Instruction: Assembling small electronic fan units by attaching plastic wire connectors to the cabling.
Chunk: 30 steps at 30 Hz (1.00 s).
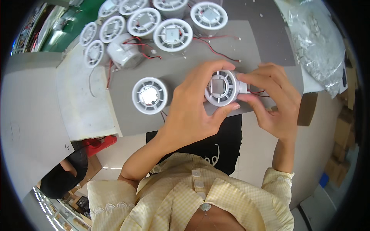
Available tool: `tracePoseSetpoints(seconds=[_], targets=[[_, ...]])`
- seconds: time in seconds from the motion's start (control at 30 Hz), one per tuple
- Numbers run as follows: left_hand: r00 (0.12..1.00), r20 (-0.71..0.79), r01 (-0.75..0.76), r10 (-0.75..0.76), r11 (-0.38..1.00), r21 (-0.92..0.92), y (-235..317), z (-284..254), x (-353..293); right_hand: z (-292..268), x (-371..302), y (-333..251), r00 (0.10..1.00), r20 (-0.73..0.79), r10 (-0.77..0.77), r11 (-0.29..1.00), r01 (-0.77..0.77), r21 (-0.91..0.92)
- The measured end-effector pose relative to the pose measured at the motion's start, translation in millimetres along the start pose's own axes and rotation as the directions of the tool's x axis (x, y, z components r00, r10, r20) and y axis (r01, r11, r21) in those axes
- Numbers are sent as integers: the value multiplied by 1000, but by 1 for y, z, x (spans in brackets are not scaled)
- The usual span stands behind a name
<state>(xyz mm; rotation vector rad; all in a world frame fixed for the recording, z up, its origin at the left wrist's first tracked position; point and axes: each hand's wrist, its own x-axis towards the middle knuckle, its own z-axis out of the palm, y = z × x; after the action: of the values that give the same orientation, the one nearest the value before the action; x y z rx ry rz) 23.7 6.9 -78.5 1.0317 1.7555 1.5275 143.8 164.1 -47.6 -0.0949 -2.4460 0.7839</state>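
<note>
While the L hand (192,106) curls round a white round unit (218,87) just R of frame centre, fingers arched over its top edge & thumb against its lower edge, the R hand (280,101) pinches the unit's narrower R end btwn thumb & index, gap only as wide as that part. Other R fingers bent behind the index, tips hidden. Held unit's face: spoked ring w/ sq. grey plate in the middle; red & black wires (257,92) run from its R end past the R hand. 2nd unit (149,95) stands apart, L of the L hand, on grey mat (125,119). More white units (173,35) crowd upper L, one on its side, w/ loose red/black leads (211,47). Clear plastic bag (318,44) upper R.
</note>
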Motion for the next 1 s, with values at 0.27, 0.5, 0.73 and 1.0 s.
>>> tracePoseSetpoints(seconds=[0.27, 0.5, 0.73, 1.0], targets=[[933, -151, -305, 328, 939, 157, 51, -31, -28, -28, 27, -74, 982, 8, -189, 968, 188, -165], [879, -320, -220, 353, 897, 384, 97, -140, -39, -34, 58, -102, 916, -43, -398, 830, 340, -442], [785, -607, 418, 126, 616, 668, -2, -369, 54, -62, 45, -62, 986, 58, -155, 863, 164, -478], [771, -627, 624, -111, 334, 707, -73, -476, 183, -75, 7, -19, 972, 174, 159, 850, -45, -525]])
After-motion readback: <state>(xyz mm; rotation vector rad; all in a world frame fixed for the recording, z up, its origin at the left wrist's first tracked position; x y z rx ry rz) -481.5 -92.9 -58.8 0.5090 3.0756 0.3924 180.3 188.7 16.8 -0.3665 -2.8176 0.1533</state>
